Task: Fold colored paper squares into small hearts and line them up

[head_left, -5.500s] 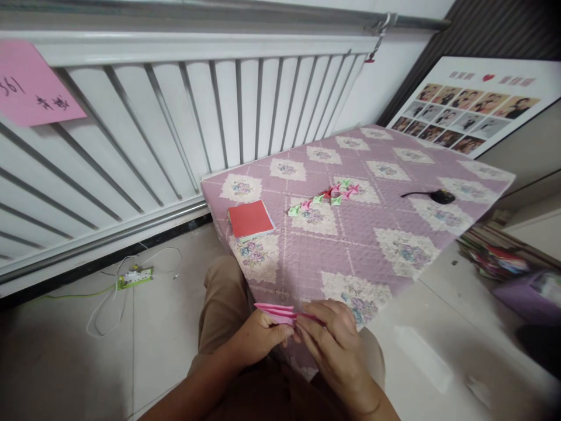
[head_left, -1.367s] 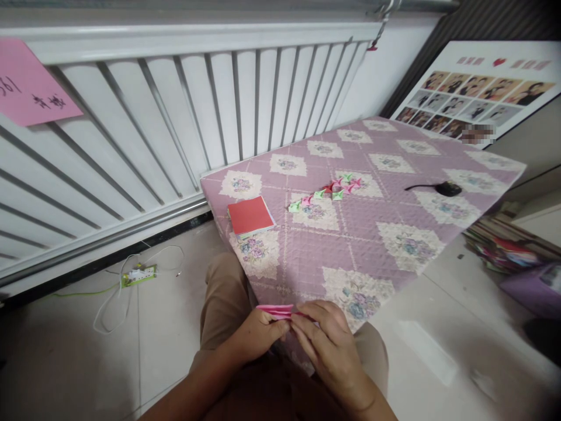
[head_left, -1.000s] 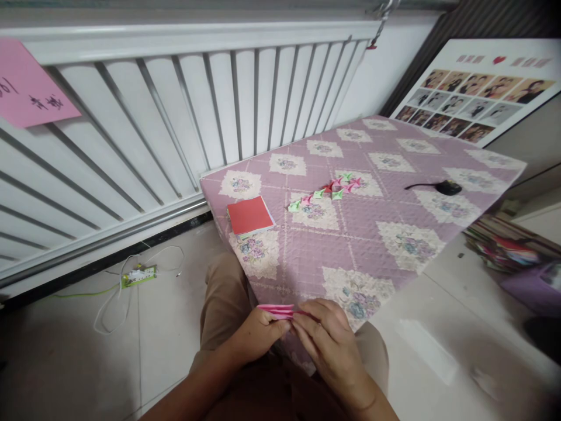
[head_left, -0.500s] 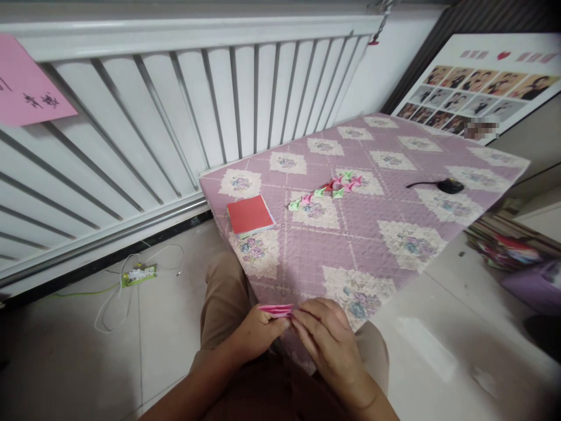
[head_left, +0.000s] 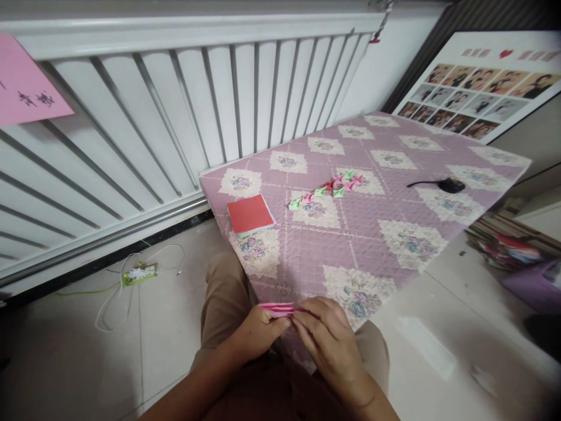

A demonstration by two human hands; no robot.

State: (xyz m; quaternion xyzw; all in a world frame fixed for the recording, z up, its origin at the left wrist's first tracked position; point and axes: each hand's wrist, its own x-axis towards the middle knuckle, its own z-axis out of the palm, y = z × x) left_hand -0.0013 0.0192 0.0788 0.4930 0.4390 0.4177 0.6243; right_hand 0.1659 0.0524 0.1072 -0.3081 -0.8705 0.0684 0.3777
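Note:
A small pink folded paper (head_left: 277, 309) with several layers is held between my two hands above my lap, at the near edge of the table. My left hand (head_left: 259, 332) is closed on its left part, thumb in front. At the right end, the fingers of my right hand (head_left: 325, 334) pinch the paper, and its tip is hidden behind them. Farther off, a loose group of small folded paper pieces (head_left: 329, 186) in green, pink and red lies on the table. Left of them sits a stack of square paper (head_left: 250, 214) with a red sheet on top.
The table wears a purple flowered cloth (head_left: 307, 245). A black object with a thin handle or cord (head_left: 451, 185) lies at its right. A white radiator (head_left: 263, 99) stands behind. On the floor at left are a power strip (head_left: 140, 273) and cables. A photo board (head_left: 473, 93) leans at the back right.
The layers of the pink paper show slightly more spread at the left end. Both hands stay in almost the same place; the view has barely shifted.

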